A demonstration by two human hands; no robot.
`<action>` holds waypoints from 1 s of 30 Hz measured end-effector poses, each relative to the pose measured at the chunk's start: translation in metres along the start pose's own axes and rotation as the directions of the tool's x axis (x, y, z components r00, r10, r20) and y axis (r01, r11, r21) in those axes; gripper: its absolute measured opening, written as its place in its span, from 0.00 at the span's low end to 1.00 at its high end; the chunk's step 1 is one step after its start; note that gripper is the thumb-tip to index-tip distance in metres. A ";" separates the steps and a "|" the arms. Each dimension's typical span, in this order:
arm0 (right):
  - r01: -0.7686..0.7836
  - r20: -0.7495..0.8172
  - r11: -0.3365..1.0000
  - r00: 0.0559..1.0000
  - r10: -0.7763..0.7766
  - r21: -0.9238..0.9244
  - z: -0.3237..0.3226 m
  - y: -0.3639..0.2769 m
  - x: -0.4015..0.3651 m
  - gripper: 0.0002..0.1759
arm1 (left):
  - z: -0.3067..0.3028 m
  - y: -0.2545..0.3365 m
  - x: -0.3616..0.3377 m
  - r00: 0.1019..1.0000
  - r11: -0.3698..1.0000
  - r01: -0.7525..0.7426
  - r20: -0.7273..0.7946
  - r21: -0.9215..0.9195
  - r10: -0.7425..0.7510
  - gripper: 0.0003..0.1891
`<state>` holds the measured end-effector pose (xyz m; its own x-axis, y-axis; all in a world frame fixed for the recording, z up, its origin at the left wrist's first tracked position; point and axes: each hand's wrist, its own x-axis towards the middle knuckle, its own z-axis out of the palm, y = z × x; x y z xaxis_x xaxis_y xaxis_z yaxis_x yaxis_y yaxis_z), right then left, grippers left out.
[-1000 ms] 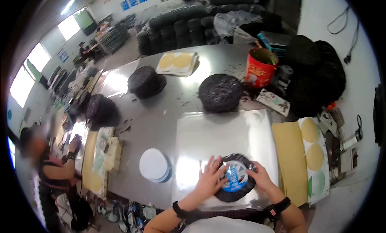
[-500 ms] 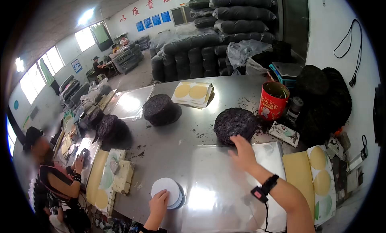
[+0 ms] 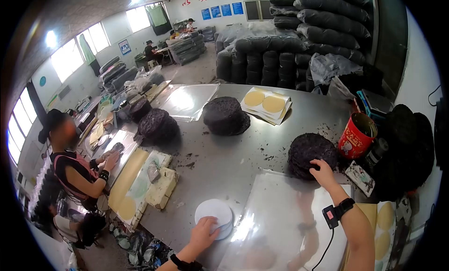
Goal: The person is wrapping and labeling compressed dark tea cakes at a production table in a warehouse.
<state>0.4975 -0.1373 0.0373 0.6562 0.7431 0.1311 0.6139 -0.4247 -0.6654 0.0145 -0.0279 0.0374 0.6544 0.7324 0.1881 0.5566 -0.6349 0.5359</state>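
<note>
My left hand [image 3: 204,233] lies over the near left edge of a small stack of thin white round discs [image 3: 214,207], its fingers bent on the top one. The discs are slightly fanned, with bluish ones below. My right hand [image 3: 324,173] is at the front edge of a dark, rough, round stack [image 3: 312,149], its thumb and forefinger closing on the rim. Whether the fingers pinch one layer or more is hidden. A wide clear plastic sheet [image 3: 276,215] lies flat between my hands, reflecting my right arm.
More dark round stacks [image 3: 224,114] [image 3: 158,126] stand further back. Paper sheets with yellow circles [image 3: 267,103] lie behind. On the right are a red can [image 3: 356,135], a dark bottle [image 3: 376,150] and a white-and-black box [image 3: 360,177]. A co-worker [image 3: 77,170] works at the left beside a pale block [image 3: 161,189].
My right hand has come down from an open reach onto the dark stack's rim, fingers bending. My left hand stays at the white discs. The camera view has turned left.
</note>
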 end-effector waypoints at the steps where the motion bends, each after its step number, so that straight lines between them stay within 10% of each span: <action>1: 0.021 -0.006 0.999 1.000 -0.021 -0.049 -0.001 -0.004 -0.003 0.23 | 0.001 0.000 -0.001 0.998 0.999 -0.032 -0.044 0.032 0.034 0.08; 6: 0.017 -0.005 0.998 1.000 -0.017 0.058 0.008 0.010 -0.012 0.23 | 0.014 -0.022 -0.007 0.983 0.990 -0.141 -0.117 0.001 0.140 0.08; 10: -0.002 0.104 0.987 0.995 -0.014 0.160 -0.004 0.019 -0.009 0.21 | 0.030 -0.050 -0.004 0.933 0.881 0.330 -0.028 -0.339 -0.360 0.09; 14: -0.233 -0.142 0.856 0.933 0.331 0.462 0.000 0.038 0.011 0.21 | 0.025 -0.077 0.001 0.916 0.835 0.323 -0.076 -0.446 -0.395 0.09; 15: -0.034 -0.459 0.791 0.799 0.389 0.611 -0.001 0.041 0.017 0.20 | 0.018 -0.082 0.007 0.910 0.833 0.330 -0.084 -0.444 -0.406 0.08; 17: 0.116 -0.732 0.925 0.649 0.206 0.362 -0.040 0.038 0.007 0.20 | -0.023 -0.058 0.024 0.858 0.801 0.269 -0.245 -0.536 -0.452 0.05; 20: 0.217 -0.738 0.918 0.666 0.109 0.331 -0.082 0.020 -0.028 0.18 | -0.024 0.038 0.037 0.915 0.860 0.131 -0.273 -0.494 -0.297 0.04; 23: 0.098 -0.691 0.972 0.719 0.079 0.213 -0.104 -0.006 -0.080 0.16 | 0.058 0.133 0.026 0.941 0.851 -0.318 -0.246 -0.417 0.231 0.09; 25: 0.124 -0.654 0.989 0.756 -0.040 0.083 -0.097 0.001 -0.116 0.13 | 0.141 0.158 -0.001 0.905 0.846 -0.380 0.040 -0.373 0.424 0.07; 28: 0.283 -0.419 0.959 0.870 -0.260 -0.007 -0.088 -0.014 -0.189 0.20 | 0.167 0.183 -0.020 0.882 0.859 -0.254 0.257 -0.444 0.394 0.22; 30: 0.495 -0.166 0.856 0.841 -0.516 -0.152 -0.076 -0.008 -0.232 0.25 | 0.170 0.162 -0.027 0.978 0.869 -0.154 0.054 -0.470 0.203 0.27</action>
<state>0.3735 -0.3458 0.0679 0.3081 0.7576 0.5754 0.9167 -0.0746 -0.3926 0.1742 -0.1924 -0.0211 0.7806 0.5737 0.2480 0.1419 -0.5491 0.8236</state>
